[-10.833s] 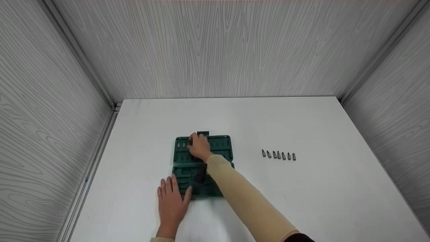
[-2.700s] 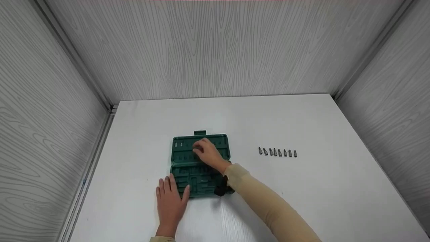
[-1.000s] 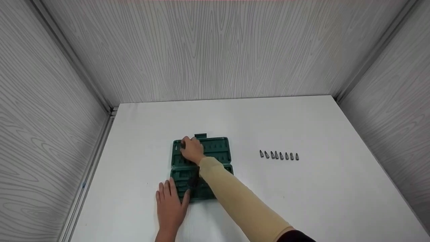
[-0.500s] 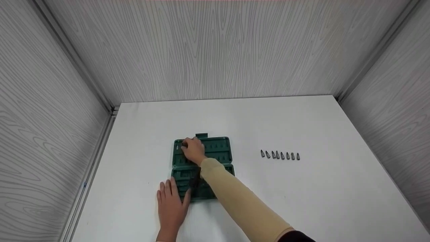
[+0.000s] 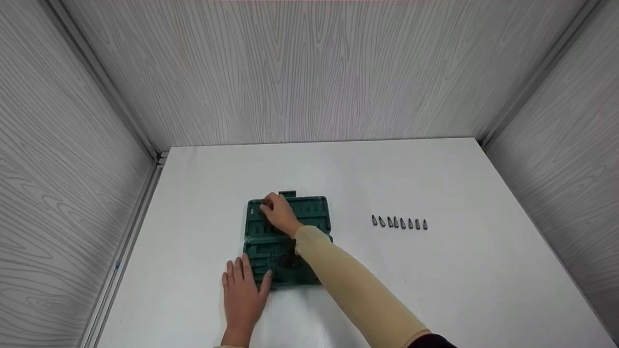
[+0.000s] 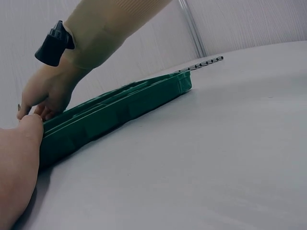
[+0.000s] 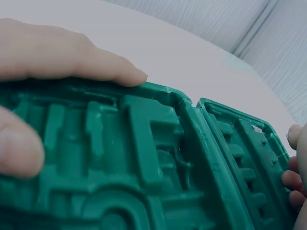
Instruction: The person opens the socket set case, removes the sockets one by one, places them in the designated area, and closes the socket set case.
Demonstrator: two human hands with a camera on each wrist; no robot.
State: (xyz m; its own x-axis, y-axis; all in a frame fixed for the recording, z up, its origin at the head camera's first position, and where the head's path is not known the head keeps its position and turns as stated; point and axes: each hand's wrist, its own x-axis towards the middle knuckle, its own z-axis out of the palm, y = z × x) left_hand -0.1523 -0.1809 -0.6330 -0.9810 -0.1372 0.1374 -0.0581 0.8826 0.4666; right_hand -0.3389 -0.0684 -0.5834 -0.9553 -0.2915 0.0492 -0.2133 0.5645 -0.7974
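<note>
A green plastic tool case lies spread flat on the white table, both halves showing moulded slots. My left hand rests at its front left corner, fingers straight along the side and thumb over the front edge. Over the far left slots, my right hand has its thumb and fingertips curled together. A small metal bit shows at those fingertips in the left wrist view, mostly hidden by the hand. One more small piece sits in the slot to the left. In the right wrist view, the left fingers lie along the case rim.
Several small metal bits stand in a row on the table to the right of the case. A black wrist camera sits on the right wrist. Grey wood-grain panels enclose the table at the back and sides.
The row gained a bit since the earliest frame. My right hand moved to the case's far left slots, gripped the second small piece there, and has just tilted upward slightly. My left hand stays put.
</note>
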